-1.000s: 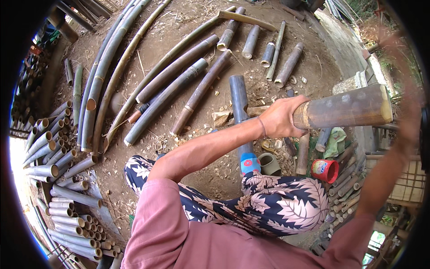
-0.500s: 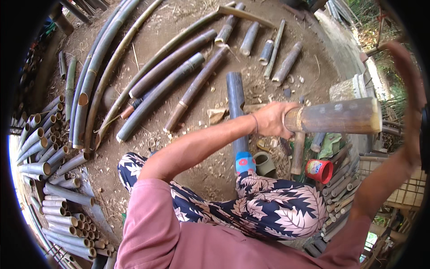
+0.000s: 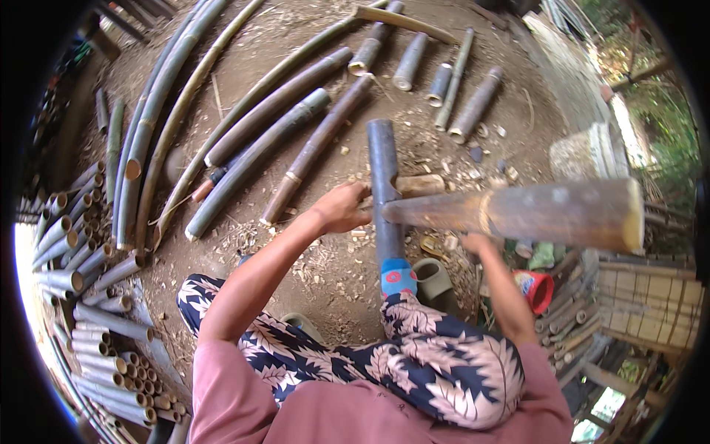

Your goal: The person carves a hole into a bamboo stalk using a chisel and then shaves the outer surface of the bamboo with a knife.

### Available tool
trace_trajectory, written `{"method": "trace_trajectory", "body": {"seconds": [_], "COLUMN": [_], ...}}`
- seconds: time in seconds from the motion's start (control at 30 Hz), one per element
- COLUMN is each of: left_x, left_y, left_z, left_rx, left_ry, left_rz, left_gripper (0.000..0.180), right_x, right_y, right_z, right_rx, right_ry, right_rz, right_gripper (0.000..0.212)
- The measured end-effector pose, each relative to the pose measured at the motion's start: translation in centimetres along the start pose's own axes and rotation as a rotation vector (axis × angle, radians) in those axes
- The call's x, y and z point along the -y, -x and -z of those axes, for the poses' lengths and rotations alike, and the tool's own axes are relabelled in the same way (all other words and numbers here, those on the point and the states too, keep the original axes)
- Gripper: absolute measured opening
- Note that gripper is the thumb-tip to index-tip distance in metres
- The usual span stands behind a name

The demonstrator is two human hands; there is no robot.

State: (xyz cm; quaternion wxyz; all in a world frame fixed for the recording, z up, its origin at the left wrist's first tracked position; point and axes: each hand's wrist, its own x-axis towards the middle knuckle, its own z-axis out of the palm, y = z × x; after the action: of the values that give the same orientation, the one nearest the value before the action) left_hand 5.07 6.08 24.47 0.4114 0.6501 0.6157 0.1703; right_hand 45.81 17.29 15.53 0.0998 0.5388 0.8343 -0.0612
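A thick brown bamboo tube (image 3: pixel 547 211) rises toward me, its narrow lower end meeting a dark, notched tube (image 3: pixel 383 152) that lies under my socked foot. My left hand (image 3: pixel 342 208) is on the left of that meeting point, fingers curled; what they close on is hidden. A pale wooden piece (image 3: pixel 421 184) shows just across the dark tube. Low on the right, my right hand (image 3: pixel 481 243) reaches beneath the bamboo tube, which covers most of its fingers.
Several long bamboo poles (image 3: pixel 255 148) lie at the far left, with short cut pieces (image 3: pixel 477 103) beyond. Stacked bamboo (image 3: pixel 103 348) fills the left. A white bucket (image 3: pixel 580 155), a red tub (image 3: pixel 534 288) and a green clog (image 3: pixel 434 281) are nearby. Shavings litter the ground.
My left hand has let go of the bamboo tube's middle and moved left to the dark tube. My right hand has come down from the raised far right to beneath the bamboo.
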Motion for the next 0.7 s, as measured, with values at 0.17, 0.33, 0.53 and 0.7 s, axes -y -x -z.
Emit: {"method": "trace_trajectory", "body": {"seconds": [0.17, 0.33, 0.53, 0.7], "left_x": [7.3, 8.4, 5.8, 7.3], "left_y": [8.8, 12.0, 10.2, 10.9], "left_z": [2.5, 3.4, 4.5, 4.0], "left_rx": [0.019, -0.113, -0.174, -0.122], "left_ry": [0.237, 0.323, 0.326, 0.301], "left_rz": [0.341, 0.364, 0.235, 0.298], "left_gripper": [0.048, 0.047, 0.048, 0.047], "right_x": [0.7, 7.4, 16.3, 19.9], "right_y": [3.7, 11.2, 10.8, 6.9], "right_z": [-6.7, 0.6, 3.7, 2.6], "right_rx": [0.249, 0.129, 0.221, 0.139], "right_ry": [-0.151, -0.297, -0.337, -0.319], "right_rz": [-0.257, -0.017, 0.318, 0.169], "right_gripper": [0.054, 0.052, 0.053, 0.046]}}
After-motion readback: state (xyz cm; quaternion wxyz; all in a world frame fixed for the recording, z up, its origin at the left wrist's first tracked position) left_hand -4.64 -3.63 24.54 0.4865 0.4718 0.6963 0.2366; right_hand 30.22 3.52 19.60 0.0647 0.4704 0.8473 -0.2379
